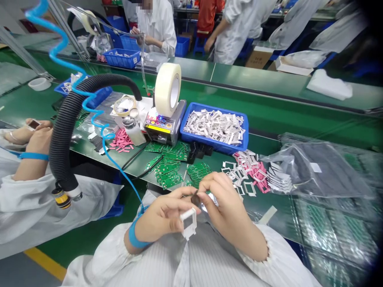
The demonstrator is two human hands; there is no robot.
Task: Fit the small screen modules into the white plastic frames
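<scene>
My left hand (163,215) pinches a small white plastic frame (189,224) between thumb and fingers, tilted up in front of my body. A blue wrist strap with a coiled cord is on that wrist. Close above the frame, my right hand (220,197) has its thumb and fingers closed on a small dark flat piece (196,199), whose kind I cannot make out. Fingertips of the left hand reach up beside this piece. Something shiny, partly hidden, shows under the right fingers. Beyond the hands lie green circuit boards (199,174) and loose white frames (236,175) on the bench.
A blue bin (245,139) full of white frames stands behind a pile of pink strips (259,175). Left of it are a tape dispenser (163,127), a bottle (134,129) and a black hose (58,131). Bagged parts (323,167) lie right. A co-worker's hands (38,137) are at left.
</scene>
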